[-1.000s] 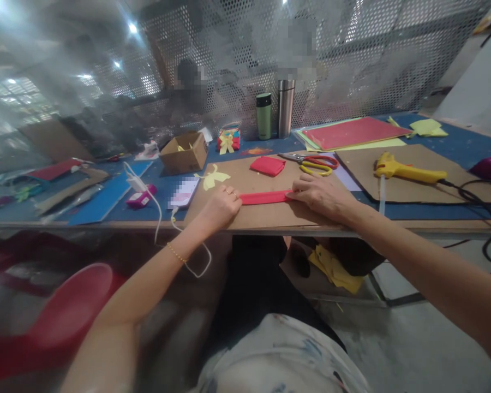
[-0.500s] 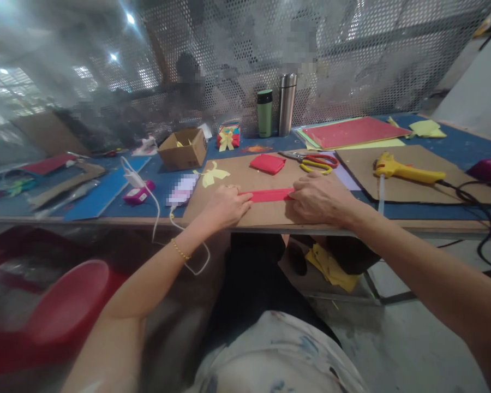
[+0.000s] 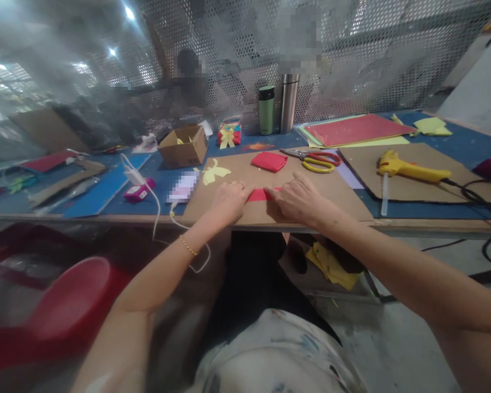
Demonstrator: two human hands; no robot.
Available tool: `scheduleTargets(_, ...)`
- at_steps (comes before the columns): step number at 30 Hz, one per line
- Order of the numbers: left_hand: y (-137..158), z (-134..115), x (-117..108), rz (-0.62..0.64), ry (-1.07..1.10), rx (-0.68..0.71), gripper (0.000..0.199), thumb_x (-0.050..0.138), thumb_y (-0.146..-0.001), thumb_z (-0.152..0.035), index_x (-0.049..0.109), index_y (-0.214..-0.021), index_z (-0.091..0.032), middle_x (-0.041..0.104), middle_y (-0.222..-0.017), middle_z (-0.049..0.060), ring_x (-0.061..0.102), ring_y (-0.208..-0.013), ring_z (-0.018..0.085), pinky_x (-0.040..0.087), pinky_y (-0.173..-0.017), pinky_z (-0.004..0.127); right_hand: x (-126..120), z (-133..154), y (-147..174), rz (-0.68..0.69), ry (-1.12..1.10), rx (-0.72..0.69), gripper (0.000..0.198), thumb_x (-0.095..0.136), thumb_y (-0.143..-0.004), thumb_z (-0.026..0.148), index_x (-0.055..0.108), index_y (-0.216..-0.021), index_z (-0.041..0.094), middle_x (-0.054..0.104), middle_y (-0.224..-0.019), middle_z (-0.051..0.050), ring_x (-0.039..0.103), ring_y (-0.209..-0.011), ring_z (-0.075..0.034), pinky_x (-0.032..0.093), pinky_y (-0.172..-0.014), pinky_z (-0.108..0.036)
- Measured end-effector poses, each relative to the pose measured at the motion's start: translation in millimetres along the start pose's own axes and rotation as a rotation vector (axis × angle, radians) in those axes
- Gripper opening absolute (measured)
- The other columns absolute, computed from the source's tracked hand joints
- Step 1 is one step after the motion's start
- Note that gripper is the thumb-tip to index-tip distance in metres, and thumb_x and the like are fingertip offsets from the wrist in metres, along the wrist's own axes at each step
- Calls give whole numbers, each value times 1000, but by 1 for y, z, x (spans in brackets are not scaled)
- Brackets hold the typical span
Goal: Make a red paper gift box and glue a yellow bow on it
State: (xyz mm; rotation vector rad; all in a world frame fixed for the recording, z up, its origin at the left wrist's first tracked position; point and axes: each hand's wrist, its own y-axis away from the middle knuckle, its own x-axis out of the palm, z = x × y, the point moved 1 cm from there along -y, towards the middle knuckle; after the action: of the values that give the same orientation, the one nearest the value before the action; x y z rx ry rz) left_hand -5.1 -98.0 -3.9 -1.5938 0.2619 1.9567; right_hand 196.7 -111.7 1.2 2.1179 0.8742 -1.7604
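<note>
A flat red strip [image 3: 258, 195], paper or felt, lies on the brown cardboard sheet [image 3: 204, 204] in front of me. My left hand [image 3: 229, 201] is closed at its left end, fingers pressed down on it. From the right, my right hand [image 3: 295, 199] bears on the strip with fingers curled and the index finger stretched along it. Both hands cover the strip's ends, so only its middle shows. Just beyond lies a folded red piece [image 3: 269, 161], with scissors [image 3: 317, 160] beside it. Yellow cut-out pieces [image 3: 216, 172] rest left of these.
A yellow glue gun [image 3: 413, 168] lies on another cardboard sheet [image 3: 454, 191] at right, its cable trailing over the table edge. Behind stand a green tumbler [image 3: 265, 111], a steel flask [image 3: 288, 103] and a small cardboard box [image 3: 183, 146]. Coloured sheets [image 3: 360, 130] are stacked at back right.
My right hand has moved left along the red strip, closer to my left hand, its index finger now stretched out. Less of the strip shows between them. My left hand has shifted slightly.
</note>
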Motion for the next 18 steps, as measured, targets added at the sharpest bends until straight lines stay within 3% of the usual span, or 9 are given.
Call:
scheduleTargets(5, 3, -7, -8, 79, -74, -23, 46, 45, -100, -3, 69, -137, -14, 73, -112, 18, 69, -106, 29, 47, -84, 38, -7, 5, 0, 67, 30, 32, 44, 38, -106, 10, 76, -127, 9, 79, -89, -17, 69, -84, -26, 30, -92, -41)
scheduleTargets(11, 1, -17, -12, 145, -96, -77, 39, 42, -98, 3, 74, -119, -3, 73, -113, 25, 70, -107, 33, 50, -83, 41, -8, 8, -3, 126, 61, 74, 40, 44, -99, 4, 83, -97, 11, 80, -93, -19, 70, -90, -28, 34, -89, -40)
scheduleTargets(14, 1, -20, -12, 155, -78, -103, 39, 42, -95, 5, 78, -108, -4, 72, -112, 27, 70, -108, 33, 51, -82, 42, -10, 6, -4, 199, 53, 131, 38, 46, -97, 3, 84, -97, 9, 80, -97, -23, 71, -91, -30, 37, -84, -40)
scheduleTargets(18, 5, -10, -11, 143, -35, -113, 38, 44, -93, 4, 76, -112, -3, 71, -113, 26, 68, -109, 32, 53, -88, 42, -17, 2, -2, 237, 58, 145, 39, 45, -96, 3, 84, -101, 6, 80, -102, -28, 73, -96, -33, 39, -81, -40)
